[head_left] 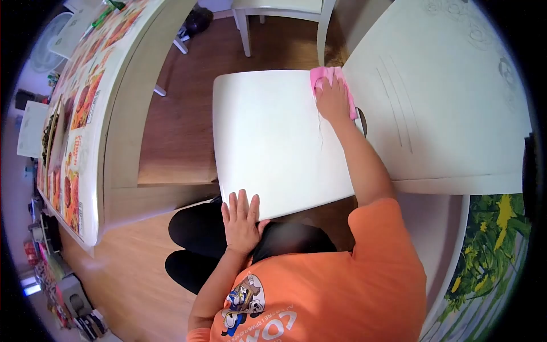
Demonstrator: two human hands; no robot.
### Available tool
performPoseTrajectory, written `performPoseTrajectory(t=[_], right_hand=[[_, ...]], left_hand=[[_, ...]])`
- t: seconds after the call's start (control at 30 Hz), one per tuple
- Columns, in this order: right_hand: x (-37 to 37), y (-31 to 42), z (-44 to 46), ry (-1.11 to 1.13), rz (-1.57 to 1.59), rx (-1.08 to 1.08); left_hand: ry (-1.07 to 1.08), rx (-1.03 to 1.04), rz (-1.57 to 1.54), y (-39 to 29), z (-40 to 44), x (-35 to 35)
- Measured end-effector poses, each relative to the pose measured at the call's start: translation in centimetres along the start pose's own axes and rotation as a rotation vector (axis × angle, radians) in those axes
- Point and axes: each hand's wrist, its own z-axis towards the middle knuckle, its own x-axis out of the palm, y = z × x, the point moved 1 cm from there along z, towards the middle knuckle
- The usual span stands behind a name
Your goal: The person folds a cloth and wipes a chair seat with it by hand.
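Observation:
A white chair seat point(273, 131) lies in front of me, with thin dark marks near its right side. My right hand point(333, 100) presses a pink cloth point(327, 73) onto the seat's far right corner. Part of the cloth hangs along the right edge. My left hand point(242, 221) rests on the near left corner of the seat, its fingers spread and nothing held.
At the left stands a table point(122, 102) with a patterned cover. Another white chair point(279, 7) is at the top. A large white panel point(444, 114) with scratch-like lines rises close on the right. Wooden floor point(131, 268) shows below.

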Motion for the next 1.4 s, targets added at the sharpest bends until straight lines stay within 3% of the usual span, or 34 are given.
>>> performPoseTrajectory(t=[0.3,0.67,0.87,1.03,1.3,1.4], right_hand=[[0.9,0.2,4.0,-0.006,0.017,-0.024],[-0.7,1.9,-3.2,-0.026,-0.018,-0.095],[0.5,3.7,-0.4,-0.010,0.019,-0.068],[1.6,9.3,3.6,0.087,0.009,-0.098],[4.3,22.2,4.9,0.108,0.205,-0.308],[3.9,24.4,4.2,0.121,0.319,-0.281]], left_hand=[[0.020,-0.004,-0.009,-0.1,0.1,-0.5],[-0.016,0.003,-0.005,0.0,0.0,-0.7],[0.014,0.002,0.002,-0.2,0.2,-0.9],[-0.013,0.013,0.004,0.0,0.2,-0.6],[-0.054,0.029,0.008,0.4,0.0,-0.1],[-0.050,0.029,0.015,0.5,-0.1,0.0]])
